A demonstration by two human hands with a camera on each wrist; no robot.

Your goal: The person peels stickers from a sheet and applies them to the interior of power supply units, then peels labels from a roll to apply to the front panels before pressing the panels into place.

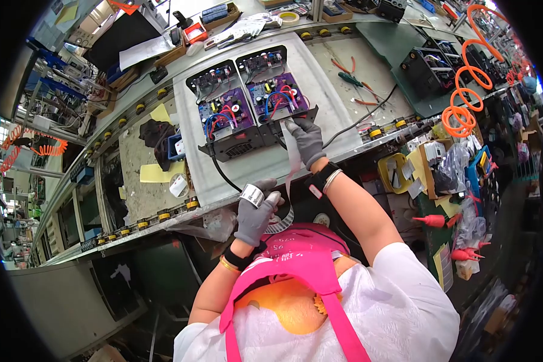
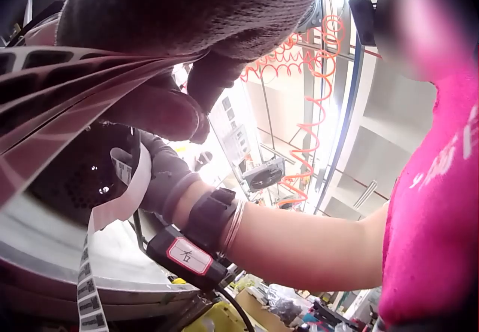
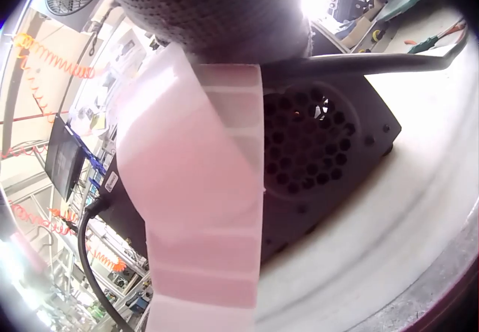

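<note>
My gloved left hand (image 1: pixel 253 220) grips a loose bundle of printed label strip (image 2: pixel 45 107), its layers stacked between the fingers. A white printed curl of labels (image 1: pixel 252 195) shows on top of that hand. From there the strip (image 1: pixel 293 154) loops up to my gloved right hand (image 1: pixel 308 142), which pinches it at the front of the right-hand black metal case (image 1: pixel 270 136). In the right wrist view the strip's pale backing (image 3: pixel 202 220) hangs below the glove, before the case's vent holes (image 3: pixel 307 145). A black cable (image 3: pixel 374 64) runs out from beneath that glove.
Another open case with a purple circuit board (image 1: pixel 226 111) stands left on the white board (image 1: pixel 193 175). Pliers (image 1: pixel 344 65) and a green-handled tool (image 1: pixel 351 79) lie right. Yellow paper (image 1: pixel 163 172) and a dark cloth (image 1: pixel 157 139) lie left. A yellow bin (image 1: pixel 394 174) sits right.
</note>
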